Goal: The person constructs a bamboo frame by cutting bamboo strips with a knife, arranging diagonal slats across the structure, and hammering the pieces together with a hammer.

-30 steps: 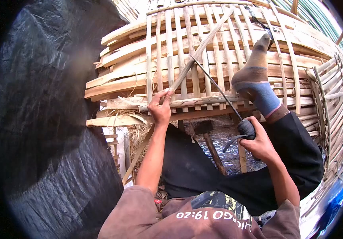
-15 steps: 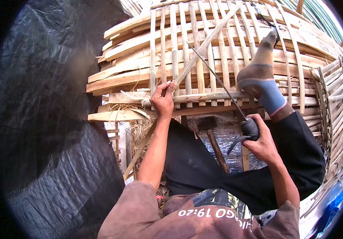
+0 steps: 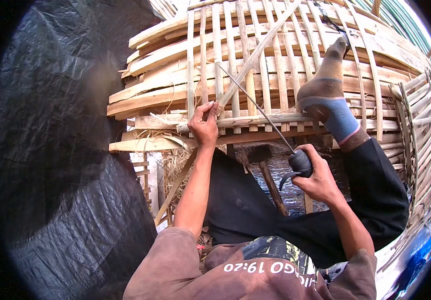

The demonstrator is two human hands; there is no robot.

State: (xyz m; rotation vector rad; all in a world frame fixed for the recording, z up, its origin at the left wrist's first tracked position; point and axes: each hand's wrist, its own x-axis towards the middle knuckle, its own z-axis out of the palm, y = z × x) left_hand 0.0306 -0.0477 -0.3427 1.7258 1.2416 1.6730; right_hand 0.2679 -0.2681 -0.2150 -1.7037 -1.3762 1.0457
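My left hand (image 3: 205,124) pinches the lower end of a long flat bamboo strip (image 3: 258,52), which slants up to the right across a lattice of slats (image 3: 277,65). In my right hand (image 3: 315,175) is a thin-bladed tool (image 3: 258,106), gripped by its thick, dark wrapped handle with a loose tail hanging from it. The blade points up and left, crossing the strip, and its tip lies above my left hand. Whether blade and strip touch, I cannot tell.
My socked foot (image 3: 328,92) rests on the lattice at the right. Split wooden planks (image 3: 150,102) lie beneath the slats. A hammer-like tool (image 3: 270,180) lies between my legs. Black sheeting (image 3: 70,150) covers the left side, and a woven bamboo piece (image 3: 423,120) stands at the right.
The blade tip has moved left and across the strip, and my right hand has shifted slightly left in the last half second. My left hand still holds the strip.
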